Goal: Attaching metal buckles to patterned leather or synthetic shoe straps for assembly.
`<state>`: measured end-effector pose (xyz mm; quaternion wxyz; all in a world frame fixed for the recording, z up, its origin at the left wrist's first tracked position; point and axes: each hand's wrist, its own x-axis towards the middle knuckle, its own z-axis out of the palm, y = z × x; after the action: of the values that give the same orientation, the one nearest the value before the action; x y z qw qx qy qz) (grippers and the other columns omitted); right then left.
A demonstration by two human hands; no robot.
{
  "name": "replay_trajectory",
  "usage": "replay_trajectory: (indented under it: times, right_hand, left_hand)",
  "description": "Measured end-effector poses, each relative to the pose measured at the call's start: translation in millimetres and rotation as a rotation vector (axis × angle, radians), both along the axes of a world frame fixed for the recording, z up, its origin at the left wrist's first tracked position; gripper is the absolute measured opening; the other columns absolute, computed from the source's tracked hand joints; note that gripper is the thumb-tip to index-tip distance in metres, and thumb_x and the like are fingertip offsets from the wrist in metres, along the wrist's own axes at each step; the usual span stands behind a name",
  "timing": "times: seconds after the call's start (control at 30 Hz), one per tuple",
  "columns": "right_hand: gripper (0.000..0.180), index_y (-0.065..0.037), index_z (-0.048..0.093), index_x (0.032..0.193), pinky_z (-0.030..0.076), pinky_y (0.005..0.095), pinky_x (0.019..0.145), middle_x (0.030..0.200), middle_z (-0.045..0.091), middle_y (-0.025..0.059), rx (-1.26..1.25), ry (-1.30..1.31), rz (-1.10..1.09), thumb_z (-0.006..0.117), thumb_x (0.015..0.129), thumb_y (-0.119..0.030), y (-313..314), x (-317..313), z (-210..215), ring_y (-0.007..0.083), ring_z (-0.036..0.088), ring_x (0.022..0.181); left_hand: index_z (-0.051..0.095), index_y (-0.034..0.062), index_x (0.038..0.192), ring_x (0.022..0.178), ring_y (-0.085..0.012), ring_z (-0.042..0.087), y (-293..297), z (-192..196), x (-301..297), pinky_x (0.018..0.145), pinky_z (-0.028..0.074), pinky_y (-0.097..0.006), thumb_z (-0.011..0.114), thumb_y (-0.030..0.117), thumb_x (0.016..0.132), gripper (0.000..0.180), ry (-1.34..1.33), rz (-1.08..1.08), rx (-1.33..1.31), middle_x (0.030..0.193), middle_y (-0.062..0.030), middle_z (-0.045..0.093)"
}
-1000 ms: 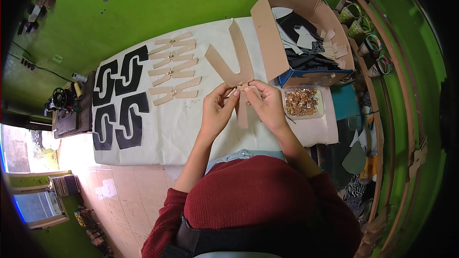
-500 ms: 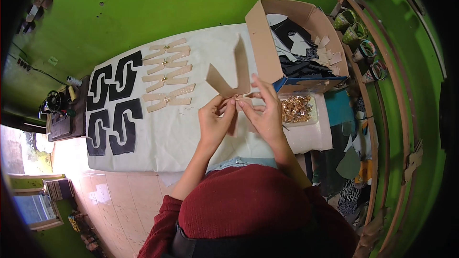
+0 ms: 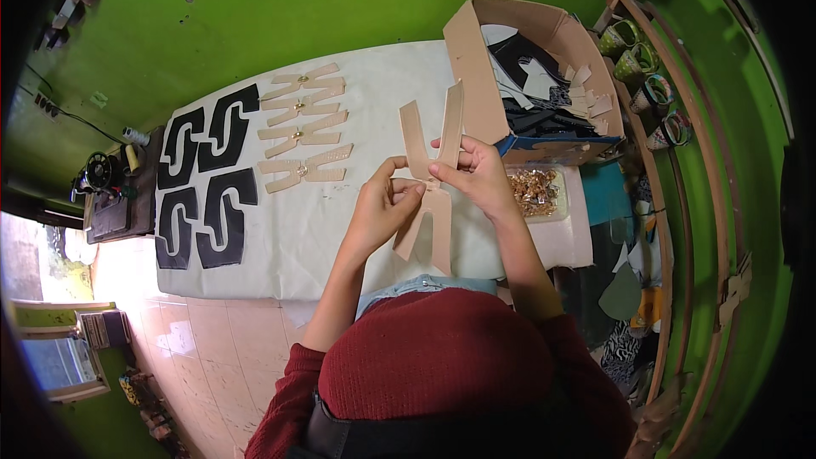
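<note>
The tan X-shaped piece [image 3: 431, 172] is held up off the cloth, pinched at its narrow crossing. Two straps rise toward the box; two hang down toward the table edge. It looks flat and stiff.

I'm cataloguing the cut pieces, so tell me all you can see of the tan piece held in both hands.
The tan X-shaped piece looks like thin leather or stiff board, matte and pale. Four flat straps meet at a narrow waist: two point up toward the cardboard box, two hang down over the white cloth. It is lifted, roughly upright. The left hand and right hand pinch it at the crossing.
</note>
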<state>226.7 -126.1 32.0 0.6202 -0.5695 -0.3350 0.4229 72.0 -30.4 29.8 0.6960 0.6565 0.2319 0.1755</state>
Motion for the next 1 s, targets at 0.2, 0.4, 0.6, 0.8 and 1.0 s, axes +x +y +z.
replay_trajectory:
  times: [0.2,0.4,0.6,0.8,1.0]
  right_hand:
    - [0.04,0.001,0.053,0.115,0.05,0.0222,0.071,0.086,0.068,0.0121,0.028,0.038,-0.104,0.07,0.079,-0.005,-2.5,-12.5,-6.0,0.0106,0.064,0.077]
    - [0.042,0.0,0.049,0.115,0.05,0.0229,0.071,0.087,0.068,0.0132,0.035,0.029,-0.166,0.07,0.079,-0.004,-5.6,-26.2,-7.8,0.0118,0.064,0.077]
    - [0.036,0.0,0.044,0.108,0.047,0.0207,0.061,0.082,0.068,0.0134,0.121,-0.07,-0.156,0.066,0.08,0.0,-8.3,-35.2,-18.1,0.0091,0.062,0.07]
    - [0.039,0.001,0.043,0.108,0.048,0.0219,0.059,0.082,0.069,0.0143,0.044,-0.187,-0.189,0.068,0.078,-0.003,-7.7,-40.6,-13.5,0.0086,0.063,0.068]
    - [0.043,0.0,0.043,0.114,0.05,0.0251,0.075,0.09,0.067,0.0109,0.078,-0.245,-0.119,0.069,0.079,-0.003,-11.1,-32.6,-15.2,0.0122,0.063,0.082]
  left_hand:
    - [0.036,-0.0053,0.13,0.084,-0.0123,0.063,2.2,9.4,-6.4,0.073,0.049,-0.023,0.062,0.0,0.085,0.052,-0.004,-0.104,-0.102,0.091,-0.0111,0.066]
    - [0.045,-0.0029,0.125,0.083,-0.0136,0.064,-4.4,3.1,-8.7,0.071,0.051,-0.027,0.062,-0.005,0.079,0.049,0.073,-0.004,0.162,0.088,-0.013,0.067]
    - [0.059,-0.0048,0.104,0.083,-0.0124,0.062,-10.4,-6.7,-6.3,0.075,0.05,-0.027,0.057,-0.011,0.078,0.027,0.105,0.02,0.161,0.088,-0.0083,0.066]
    - [0.061,-0.004,0.094,0.078,-0.0119,0.061,-15.7,-14.6,-4.4,0.072,0.05,-0.027,0.059,-0.008,0.078,0.017,0.087,0.149,0.281,0.083,-0.0066,0.065]
    - [0.059,-0.0044,0.101,0.074,-0.0203,0.066,-3.0,-14.4,-3.0,0.064,0.049,-0.03,0.062,-0.005,0.076,0.026,0.073,0.119,0.429,0.08,-0.0158,0.067]
